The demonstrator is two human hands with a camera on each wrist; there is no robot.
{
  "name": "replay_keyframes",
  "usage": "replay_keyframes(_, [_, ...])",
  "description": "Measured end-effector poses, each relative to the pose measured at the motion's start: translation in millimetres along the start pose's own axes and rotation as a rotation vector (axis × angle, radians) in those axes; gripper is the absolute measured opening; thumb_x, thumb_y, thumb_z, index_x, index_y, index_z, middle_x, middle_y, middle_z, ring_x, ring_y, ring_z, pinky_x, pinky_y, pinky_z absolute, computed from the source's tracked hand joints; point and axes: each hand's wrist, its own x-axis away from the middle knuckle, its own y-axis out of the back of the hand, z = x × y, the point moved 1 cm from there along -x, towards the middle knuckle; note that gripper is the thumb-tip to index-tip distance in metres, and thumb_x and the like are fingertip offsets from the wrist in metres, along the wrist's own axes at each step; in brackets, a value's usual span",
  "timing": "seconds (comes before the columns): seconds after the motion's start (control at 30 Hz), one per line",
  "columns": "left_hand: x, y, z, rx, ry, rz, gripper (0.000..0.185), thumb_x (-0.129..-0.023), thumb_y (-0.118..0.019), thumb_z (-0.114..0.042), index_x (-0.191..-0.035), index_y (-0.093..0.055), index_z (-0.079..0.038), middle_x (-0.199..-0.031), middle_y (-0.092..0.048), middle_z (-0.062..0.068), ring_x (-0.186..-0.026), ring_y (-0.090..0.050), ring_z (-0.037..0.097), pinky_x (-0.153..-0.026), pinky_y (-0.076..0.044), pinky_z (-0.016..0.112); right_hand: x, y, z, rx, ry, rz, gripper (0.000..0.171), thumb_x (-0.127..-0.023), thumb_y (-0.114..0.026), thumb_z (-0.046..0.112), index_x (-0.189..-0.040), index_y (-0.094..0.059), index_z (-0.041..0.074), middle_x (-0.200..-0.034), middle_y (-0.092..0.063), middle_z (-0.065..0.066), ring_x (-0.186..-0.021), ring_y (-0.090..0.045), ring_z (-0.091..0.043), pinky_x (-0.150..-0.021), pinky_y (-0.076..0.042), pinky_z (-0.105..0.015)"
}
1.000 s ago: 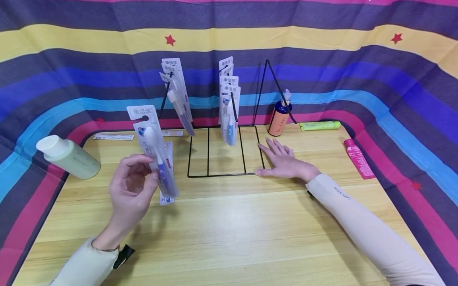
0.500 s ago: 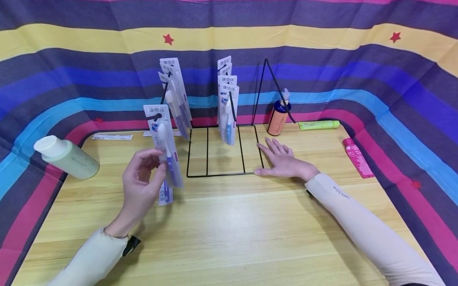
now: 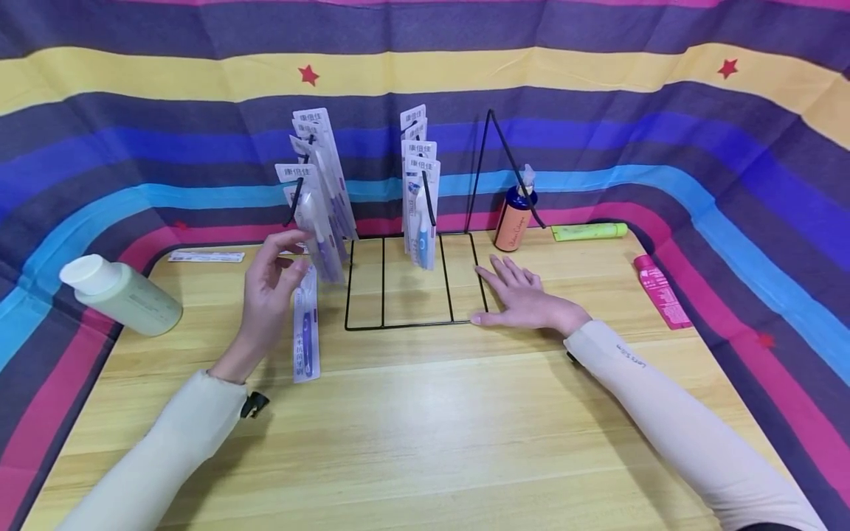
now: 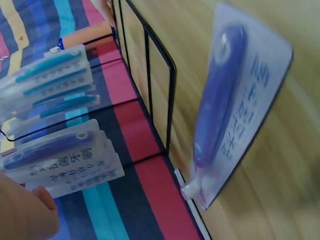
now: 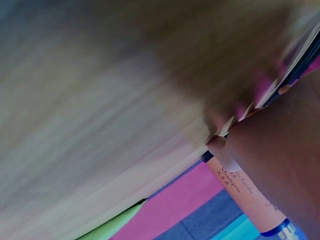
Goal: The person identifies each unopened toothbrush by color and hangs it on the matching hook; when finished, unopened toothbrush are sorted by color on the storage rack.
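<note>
My left hand [image 3: 262, 306] pinches the left edge of a purple toothbrush in its blister pack [image 3: 317, 228]. The pack's top hole is on the left hook of a black wire rack [image 3: 418, 324], in front of several similar packs. Blue toothbrush packs [image 3: 423, 221] hang from the middle hook, while the right hook [image 3: 511, 158] is bare. Flat on the table, below the left hand, lies another purple toothbrush pack [image 3: 307, 332], large in the left wrist view [image 4: 215, 100]. With fingers spread, my right hand [image 3: 521, 299] rests on the right side of the rack's base.
A pale green bottle [image 3: 129, 299] leans at the left; a thin white pack [image 3: 206, 257] lies behind it. Behind the right hook stands an orange-labelled shampoo bottle [image 3: 514, 217]. A lime tube [image 3: 589, 231] and a pink tube [image 3: 662, 295] lie to the right. Striped cloth [image 3: 598, 162] borders the table.
My left hand has carried the toothbrush pack up, back and right onto the left hook, uncovering the pack on the table. The right hand has stayed in place.
</note>
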Motion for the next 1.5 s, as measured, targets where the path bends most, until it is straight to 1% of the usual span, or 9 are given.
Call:
replay_keyframes(0.27, [-7.0, 5.4, 10.9, 0.031, -0.028, -0.009, 0.032, -0.104, -0.056, 0.005, -0.134, -0.063, 0.013, -0.132, -0.065, 0.014, -0.12, -0.056, 0.029, -0.094, -0.043, 0.028, 0, 0, 2, -0.009, -0.002, 0.001, 0.111, -0.099, -0.057, 0.08, -0.178, -0.006, 0.022, -0.181, 0.014, -0.013, -0.165, 0.017, -0.036, -0.126, 0.003, -0.069])
replay_keyframes(0.47, [3.1, 15.7, 13.1, 0.002, -0.005, -0.05, 0.032, -0.102, -0.058, 0.008, -0.132, -0.063, 0.017, -0.133, -0.069, 0.012, -0.119, -0.059, 0.026, -0.092, -0.046, 0.027, 1, 1, 2, -0.008, -0.012, 0.001, 0.111, -0.098, -0.057, 0.081, -0.178, -0.006, 0.022, -0.181, 0.013, -0.013, -0.165, 0.017, -0.036, -0.126, 0.002, -0.069])
replay_keyframes(0.57, [15.4, 24.2, 11.4, -0.07, 0.122, -0.094, 0.031, -0.104, -0.059, 0.006, -0.133, -0.066, 0.013, -0.128, -0.072, 0.01, -0.114, -0.062, 0.021, -0.089, -0.047, 0.026, 1, 0, 1, -0.005, -0.015, 0.0, 0.112, -0.098, -0.058, 0.081, -0.178, -0.006, 0.022, -0.181, 0.014, -0.013, -0.165, 0.017, -0.036, -0.125, 0.001, -0.069])
replay_keyframes(0.7, [35.6, 36.6, 6.6, -0.191, 0.408, -0.115, 0.033, -0.109, -0.062, -0.006, -0.141, -0.066, 0.002, -0.125, -0.073, 0.003, -0.111, -0.064, 0.016, -0.085, -0.05, 0.022, 1, 0, 0, 0.0, -0.015, -0.003, 0.112, -0.098, -0.058, 0.081, -0.178, -0.007, 0.022, -0.181, 0.014, -0.013, -0.165, 0.017, -0.036, -0.125, 0.001, -0.069])
replay_keyframes(0.83, [52.6, 43.3, 7.0, -0.264, 0.699, -0.005, 0.046, -0.112, -0.065, -0.021, -0.154, -0.056, -0.004, -0.132, -0.067, 0.009, -0.109, -0.063, 0.018, -0.078, -0.057, 0.026, 0, -1, -1, 0.0, -0.012, -0.004, 0.112, -0.098, -0.058, 0.081, -0.178, -0.007, 0.022, -0.181, 0.013, -0.013, -0.165, 0.016, -0.036, -0.126, 0.001, -0.069])
replay_keyframes(0.97, [62.8, 40.9, 11.7, -0.305, 0.866, 0.142, 0.06, -0.108, -0.071, -0.022, -0.161, -0.048, -0.005, -0.14, -0.06, 0.023, -0.115, -0.058, 0.025, -0.08, -0.055, 0.03, 0, -1, 0, -0.001, -0.01, -0.006, 0.111, -0.098, -0.057, 0.081, -0.178, -0.007, 0.022, -0.182, 0.013, -0.013, -0.165, 0.016, -0.036, -0.126, 0.001, -0.069])
replay_keyframes(1.2, [66.1, 27.4, 13.7, -0.411, 0.886, 0.274, 0.066, -0.094, -0.077, -0.004, -0.156, -0.053, -0.003, -0.135, -0.05, 0.034, -0.113, -0.054, 0.037, -0.08, -0.056, 0.038, -1, -1, 1, -0.006, -0.011, -0.009, 0.111, -0.098, -0.057, 0.081, -0.178, -0.007, 0.022, -0.182, 0.013, -0.013, -0.165, 0.015, -0.037, -0.125, 0.0, -0.07])
replay_keyframes(1.37, [67.1, 25.0, 15.6, -0.488, 0.883, 0.278, 0.057, -0.093, -0.074, 0.002, -0.148, -0.058, -0.002, -0.118, -0.058, 0.029, -0.096, -0.059, 0.032, -0.071, -0.055, 0.038, 0, -2, 1, -0.002, -0.01, -0.007, 0.111, -0.098, -0.055, 0.082, -0.178, -0.006, 0.022, -0.182, 0.013, -0.012, -0.165, 0.015, -0.036, -0.126, 0.0, -0.069])
replay_keyframes(1.5, [67.8, 28.8, 15.8, -0.48, 0.886, 0.256, 0.056, -0.092, -0.072, 0.005, -0.145, -0.056, -0.001, -0.102, -0.064, 0.021, -0.084, -0.061, 0.027, -0.066, -0.056, 0.036, 0, -2, 0, 0.0, -0.018, -0.003, 0.111, -0.098, -0.055, 0.082, -0.178, -0.005, 0.023, -0.182, 0.013, -0.012, -0.165, 0.016, -0.036, -0.125, 0.0, -0.069])
